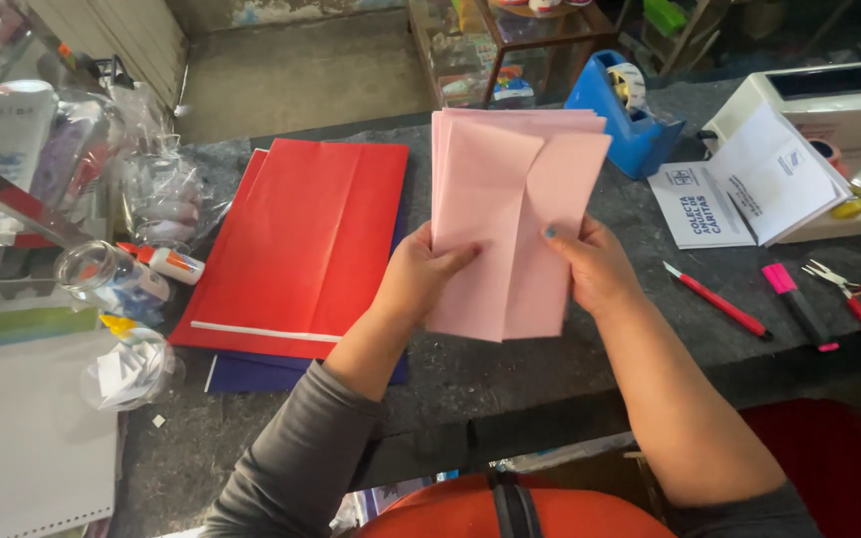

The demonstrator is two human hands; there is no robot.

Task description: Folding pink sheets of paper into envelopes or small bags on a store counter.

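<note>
Together, both hands grip a folded pink paper sheet (pixel 510 214) above the desk's (pixel 510 384) near edge: left hand (pixel 419 279) on its lower left, right hand (pixel 595 269) on its right flap, beside red paper (pixel 296 244).

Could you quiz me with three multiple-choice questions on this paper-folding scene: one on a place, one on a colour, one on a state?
1. Where does the red paper lie?
A. left of the pink paper
B. under the tape dispenser
C. on the floor

2. What colour is the tape dispenser?
A. green
B. blue
C. white

3. How is the pink paper held?
A. lying untouched
B. crumpled in one fist
C. folded, gripped by both hands

Answers: 1 A, it lies flat on the table beside the pink sheets. 2 B, its body is blue. 3 C, the left hand and right hand pinch its lower part.
</note>
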